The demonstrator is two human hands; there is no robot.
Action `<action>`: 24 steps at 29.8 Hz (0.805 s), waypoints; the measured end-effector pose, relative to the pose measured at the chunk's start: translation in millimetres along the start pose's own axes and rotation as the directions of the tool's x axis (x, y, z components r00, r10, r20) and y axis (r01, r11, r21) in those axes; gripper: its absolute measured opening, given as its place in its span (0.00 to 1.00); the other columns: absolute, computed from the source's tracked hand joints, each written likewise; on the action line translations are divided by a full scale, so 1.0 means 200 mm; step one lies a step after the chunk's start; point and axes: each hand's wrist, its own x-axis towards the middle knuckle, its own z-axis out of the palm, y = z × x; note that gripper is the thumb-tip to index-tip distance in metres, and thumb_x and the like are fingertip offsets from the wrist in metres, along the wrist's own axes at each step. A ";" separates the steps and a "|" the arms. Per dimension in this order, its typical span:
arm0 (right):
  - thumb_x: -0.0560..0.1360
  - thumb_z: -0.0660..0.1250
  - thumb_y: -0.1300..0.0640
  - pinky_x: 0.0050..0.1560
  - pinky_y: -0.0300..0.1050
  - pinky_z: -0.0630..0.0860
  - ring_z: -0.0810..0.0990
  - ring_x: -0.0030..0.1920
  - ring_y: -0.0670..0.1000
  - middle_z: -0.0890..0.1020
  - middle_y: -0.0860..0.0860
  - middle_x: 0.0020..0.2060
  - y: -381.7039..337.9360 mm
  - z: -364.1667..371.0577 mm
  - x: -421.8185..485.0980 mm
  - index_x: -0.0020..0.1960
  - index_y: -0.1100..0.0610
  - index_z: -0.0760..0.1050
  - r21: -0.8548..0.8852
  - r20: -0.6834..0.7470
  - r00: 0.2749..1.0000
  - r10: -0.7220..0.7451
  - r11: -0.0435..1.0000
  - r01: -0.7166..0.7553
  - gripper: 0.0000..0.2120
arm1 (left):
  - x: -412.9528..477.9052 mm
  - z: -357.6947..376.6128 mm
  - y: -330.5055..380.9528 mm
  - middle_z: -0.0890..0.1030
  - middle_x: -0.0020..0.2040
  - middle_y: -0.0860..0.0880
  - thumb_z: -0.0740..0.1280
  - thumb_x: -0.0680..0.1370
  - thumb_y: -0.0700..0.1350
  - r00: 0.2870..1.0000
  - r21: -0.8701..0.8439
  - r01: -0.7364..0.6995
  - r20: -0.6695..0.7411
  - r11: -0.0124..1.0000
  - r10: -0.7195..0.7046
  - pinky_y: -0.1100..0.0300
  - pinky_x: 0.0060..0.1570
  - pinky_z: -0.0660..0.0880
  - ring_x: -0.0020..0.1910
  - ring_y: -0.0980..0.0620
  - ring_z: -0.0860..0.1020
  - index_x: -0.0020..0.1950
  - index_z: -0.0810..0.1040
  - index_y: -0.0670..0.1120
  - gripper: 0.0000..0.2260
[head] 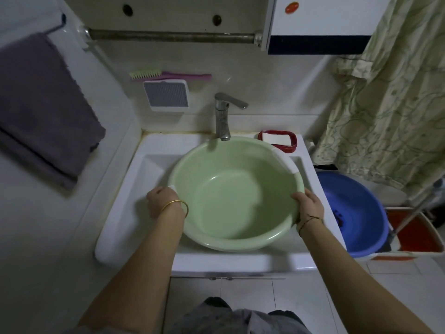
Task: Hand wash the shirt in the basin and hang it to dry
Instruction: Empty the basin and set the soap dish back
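Observation:
A pale green plastic basin [231, 165] sits in the white sink [134, 203], empty, its far rim under the chrome faucet [222, 116]. My left hand [161, 201] grips the basin's left rim, fingers curled over the edge. On the opposite side my right hand [308, 206] holds the right rim the same way. A blue basin [356, 208] on the floor to the right has something dark inside it; whether that is the shirt cannot be told.
A red soap dish with a white bar [277, 139] stands right of the faucet. A purple towel [41, 107] hangs on the left wall. A metal rail [168, 36] runs overhead, a pink brush [168, 74] on the wall, a patterned curtain [390, 104] at the right.

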 end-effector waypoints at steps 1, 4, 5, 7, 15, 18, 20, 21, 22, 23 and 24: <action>0.70 0.65 0.68 0.40 0.44 0.77 0.78 0.40 0.56 0.80 0.55 0.41 -0.01 -0.01 0.01 0.55 0.58 0.78 -0.023 0.001 1.000 0.024 0.999 -0.024 0.15 | 0.02 0.00 0.00 0.74 0.65 0.39 0.54 0.81 0.43 1.000 0.014 -0.022 -0.014 1.000 0.023 0.48 0.63 0.71 0.63 0.40 0.73 0.67 0.71 0.40 0.17; 0.71 0.66 0.66 0.38 0.45 0.76 0.76 0.36 0.53 0.79 0.53 0.38 -0.02 -0.02 0.03 0.52 0.56 0.77 -0.044 0.017 0.996 0.083 0.996 -0.082 0.11 | 0.02 0.00 0.05 0.77 0.62 0.38 0.57 0.79 0.40 0.995 -0.014 -0.042 -0.089 0.999 0.040 0.49 0.60 0.73 0.61 0.39 0.75 0.63 0.74 0.39 0.15; 0.71 0.66 0.66 0.37 0.44 0.76 0.76 0.35 0.53 0.79 0.54 0.38 -0.02 -0.01 0.04 0.52 0.57 0.77 -0.044 0.021 0.995 0.093 0.995 -0.092 0.11 | 0.04 0.01 0.06 0.78 0.60 0.38 0.58 0.77 0.38 0.990 -0.038 -0.058 -0.131 0.998 0.053 0.49 0.58 0.74 0.59 0.38 0.76 0.60 0.76 0.38 0.14; 0.71 0.66 0.66 0.37 0.44 0.76 0.76 0.35 0.54 0.79 0.58 0.42 0.00 0.01 0.06 0.55 0.60 0.77 -0.073 0.003 0.996 0.085 0.994 -0.084 0.13 | 0.04 0.00 0.07 0.79 0.58 0.38 0.59 0.75 0.36 0.982 -0.068 -0.075 -0.177 0.995 0.062 0.50 0.56 0.74 0.58 0.38 0.76 0.58 0.78 0.38 0.14; 0.72 0.67 0.58 0.55 0.52 0.72 0.74 0.54 0.63 0.72 0.62 0.59 -0.09 0.06 0.08 0.64 0.63 0.71 -0.746 0.052 0.991 -0.124 0.654 0.121 0.22 | -0.16 0.06 0.11 0.71 0.65 0.43 0.64 0.71 0.38 0.866 0.162 -0.458 -0.141 0.874 0.480 0.51 0.63 0.62 0.65 0.41 0.67 0.62 0.72 0.47 0.20; 0.73 0.66 0.54 0.59 0.56 0.68 0.69 0.61 0.65 0.67 0.61 0.63 -0.16 0.08 0.06 0.68 0.61 0.65 -0.850 0.090 0.971 -0.223 0.491 0.192 0.26 | -0.21 0.14 0.14 0.73 0.62 0.43 0.64 0.72 0.36 0.844 0.134 -0.526 -0.034 0.840 0.535 0.54 0.60 0.64 0.63 0.41 0.68 0.60 0.74 0.45 0.17; 0.73 0.66 0.53 0.59 0.58 0.68 0.68 0.63 0.64 0.66 0.61 0.64 -0.21 0.09 0.09 0.69 0.59 0.65 -0.856 0.114 0.949 -0.294 0.456 0.245 0.26 | -0.23 0.21 0.15 0.75 0.59 0.40 0.64 0.71 0.34 0.813 0.081 -0.582 0.070 0.809 0.578 0.56 0.61 0.64 0.60 0.41 0.71 0.58 0.76 0.41 0.15; 0.73 0.66 0.53 0.59 0.58 0.69 0.68 0.63 0.63 0.67 0.60 0.65 -0.24 0.08 0.11 0.69 0.58 0.66 -0.851 0.125 0.940 -0.317 0.453 0.266 0.26 | -0.25 0.25 0.16 0.75 0.58 0.39 0.63 0.71 0.33 0.797 0.057 -0.600 0.129 0.798 0.590 0.58 0.60 0.65 0.58 0.42 0.73 0.57 0.76 0.39 0.14; 0.74 0.65 0.53 0.59 0.57 0.69 0.68 0.63 0.62 0.67 0.59 0.65 -0.27 0.08 0.14 0.69 0.57 0.66 -0.844 0.134 0.935 -0.330 0.456 0.282 0.26 | -0.26 0.29 0.16 0.75 0.57 0.39 0.63 0.71 0.32 0.788 0.047 -0.602 0.200 0.797 0.583 0.62 0.58 0.66 0.55 0.44 0.75 0.56 0.77 0.39 0.14; 0.74 0.65 0.53 0.60 0.56 0.69 0.69 0.63 0.62 0.68 0.59 0.65 -0.30 0.08 0.17 0.69 0.57 0.67 -0.832 0.142 0.934 -0.329 0.470 0.293 0.25 | -0.28 0.34 0.17 0.75 0.57 0.40 0.62 0.72 0.31 0.774 0.037 -0.600 0.277 0.799 0.569 0.65 0.56 0.66 0.52 0.46 0.75 0.55 0.77 0.39 0.13; 0.74 0.65 0.54 0.60 0.55 0.69 0.70 0.62 0.61 0.69 0.59 0.64 -0.32 0.08 0.22 0.68 0.57 0.68 -0.817 0.153 0.934 -0.322 0.491 0.302 0.24 | -0.31 0.40 0.19 0.75 0.56 0.40 0.61 0.72 0.31 0.754 0.018 -0.596 0.356 0.803 0.552 0.64 0.54 0.68 0.49 0.49 0.74 0.55 0.77 0.39 0.13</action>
